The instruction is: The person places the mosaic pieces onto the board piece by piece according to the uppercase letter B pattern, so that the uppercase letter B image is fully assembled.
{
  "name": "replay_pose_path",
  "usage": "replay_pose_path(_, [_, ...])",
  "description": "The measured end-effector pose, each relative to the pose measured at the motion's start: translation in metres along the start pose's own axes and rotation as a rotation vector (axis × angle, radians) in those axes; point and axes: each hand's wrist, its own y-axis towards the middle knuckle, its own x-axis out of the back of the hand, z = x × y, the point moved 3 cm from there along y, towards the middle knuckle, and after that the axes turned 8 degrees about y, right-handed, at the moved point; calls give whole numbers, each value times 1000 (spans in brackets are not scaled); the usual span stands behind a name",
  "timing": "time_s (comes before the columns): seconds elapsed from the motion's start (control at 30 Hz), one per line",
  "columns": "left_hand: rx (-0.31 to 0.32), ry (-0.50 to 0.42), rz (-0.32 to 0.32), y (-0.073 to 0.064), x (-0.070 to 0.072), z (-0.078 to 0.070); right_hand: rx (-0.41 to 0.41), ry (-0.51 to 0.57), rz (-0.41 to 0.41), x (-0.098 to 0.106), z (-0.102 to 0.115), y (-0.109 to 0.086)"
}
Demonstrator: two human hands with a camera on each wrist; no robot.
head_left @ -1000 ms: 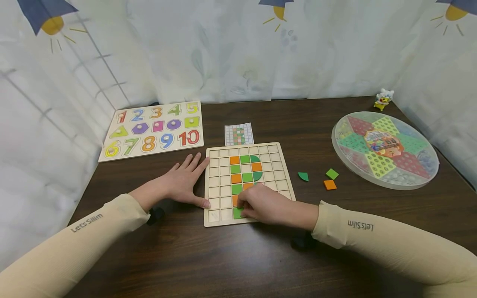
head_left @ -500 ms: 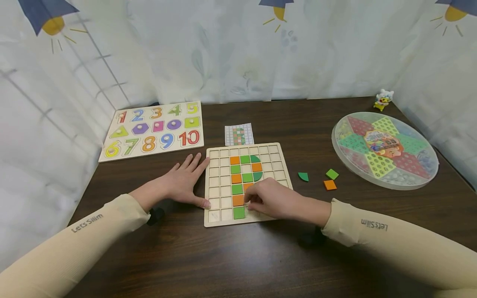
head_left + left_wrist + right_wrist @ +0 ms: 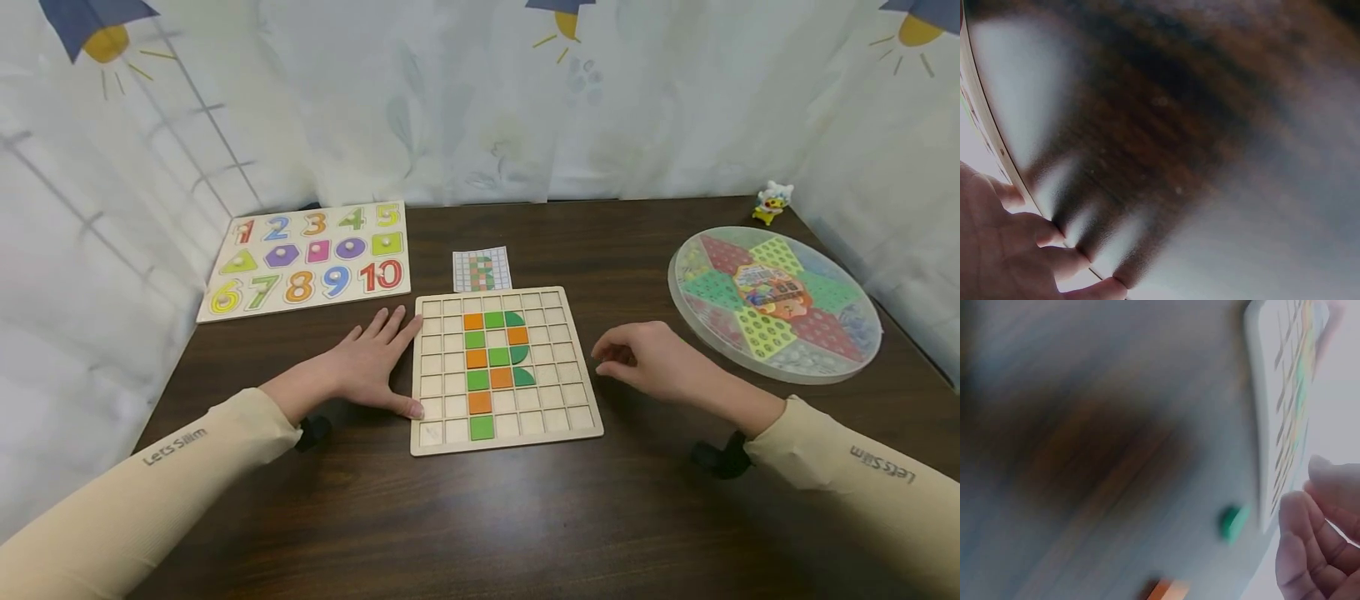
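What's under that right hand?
In the head view, the right hand hides that patch of table. The right wrist view shows a green piece and part of an orange piece on the table nearby; whether more is covered, I can't tell.

Head view evenly lit, mostly sharp; soft glare on the worktop (image 3: 498,523); left wrist view hazy, dark streaks beyond the left hand (image 3: 1010,244); right wrist view smeared, board (image 3: 1271,412) washed pale.

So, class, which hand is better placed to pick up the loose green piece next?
Probably the right hand: its wrist view shows the green piece on the table nearby, on the same side of the board, and it appears to hold nothing. The left hand rests on the board's opposite edge.
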Motion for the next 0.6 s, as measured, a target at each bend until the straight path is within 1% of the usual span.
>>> replay_pose_path(0.17, [1,2,-1,0,1,0,-46,-53,-16,12,-24,-13])
replay_pose_path(0.3, [-2,0,0,-1,1,-1,-73,-96,-4,16,-38,-20])
replay_pose_path(0.4, [-1,-1,-2,-1,1,-1,-91,-117,1,19,-44,-24])
replay_pose_path(0.6, [-4,-1,-4,0,0,0,-106,-162,23,20,-50,-31])
